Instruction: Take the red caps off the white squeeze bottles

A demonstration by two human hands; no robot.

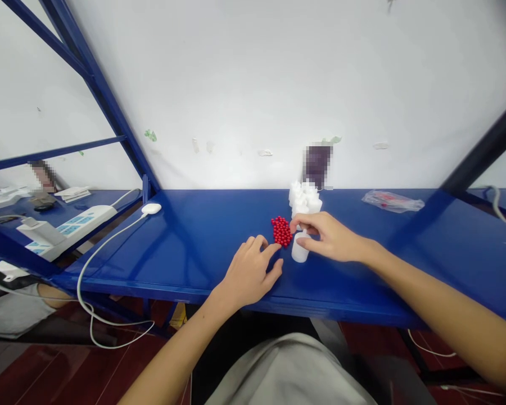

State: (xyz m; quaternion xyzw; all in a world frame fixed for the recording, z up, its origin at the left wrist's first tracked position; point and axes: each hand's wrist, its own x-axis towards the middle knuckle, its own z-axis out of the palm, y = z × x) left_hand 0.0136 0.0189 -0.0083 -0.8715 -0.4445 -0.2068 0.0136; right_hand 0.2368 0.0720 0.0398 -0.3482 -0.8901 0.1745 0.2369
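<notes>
Several small red beads (pixel 281 230) lie in a loose patch on the blue table (pixel 194 225). Just right of them a white bottle (pixel 299 252) stands upright. My right hand (pixel 324 236) is at its top, with thumb and index finger bent around the upper part; whether a small piece is between the fingertips cannot be made out. Over the table's near side, my left hand (pixel 255 270) is open and palm down, its fingertips close to the lower edge of the beads. Behind the bottle stands a cluster of white bottles (pixel 306 198).
A clear plastic bag (pixel 392 201) with something red lies at the back right. At the left are a white round device (pixel 151 208) with a cable and a power strip (pixel 86 219). A blurred dark object (pixel 317 165) is by the wall.
</notes>
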